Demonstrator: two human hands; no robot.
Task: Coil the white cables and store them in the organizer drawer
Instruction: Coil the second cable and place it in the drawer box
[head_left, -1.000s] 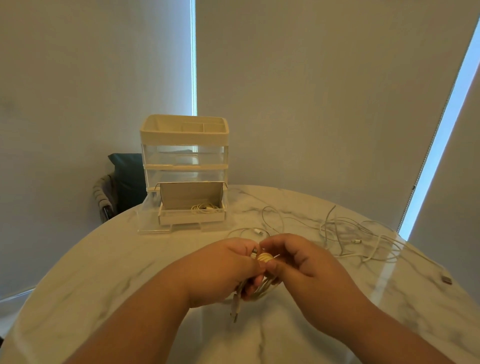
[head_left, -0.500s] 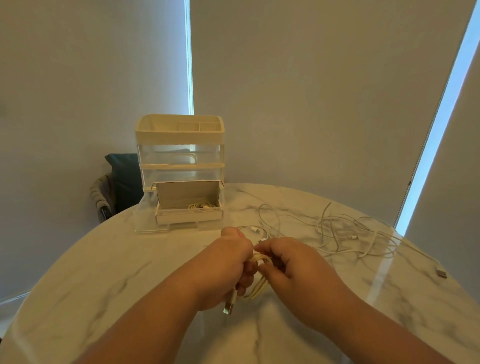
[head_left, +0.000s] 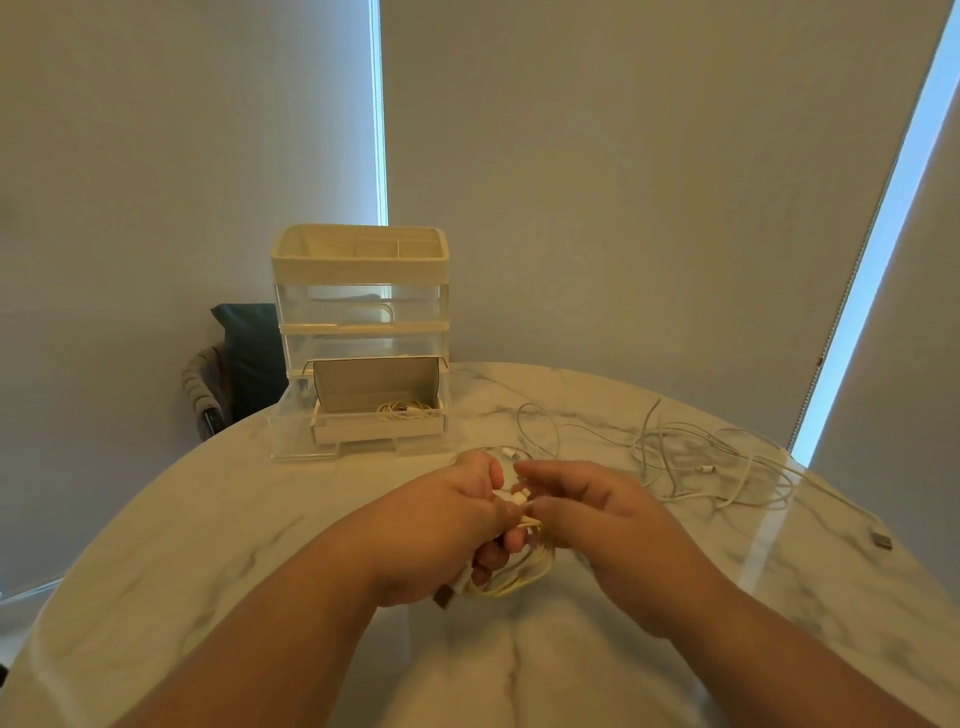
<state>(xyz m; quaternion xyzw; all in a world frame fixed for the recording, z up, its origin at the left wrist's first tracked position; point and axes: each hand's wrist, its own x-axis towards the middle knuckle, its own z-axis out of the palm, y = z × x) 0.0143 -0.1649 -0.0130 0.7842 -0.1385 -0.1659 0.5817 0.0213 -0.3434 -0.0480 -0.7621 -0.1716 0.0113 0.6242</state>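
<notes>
While the left hand (head_left: 447, 525) grips the coiled white cable (head_left: 514, 577) just above the marble table (head_left: 234, 519), the right hand (head_left: 597, 514) pinches its end, hands right together. Farther back: loose cables (head_left: 691, 462) at right, organizer (head_left: 361, 270) with its open drawer (head_left: 379, 428) holding a coil (head_left: 405, 410), then pale blinds (head_left: 649, 182).

Coiled cable (head_left: 404, 410) in open drawer (head_left: 376, 432); loose cables (head_left: 701, 462) tangled.
</notes>
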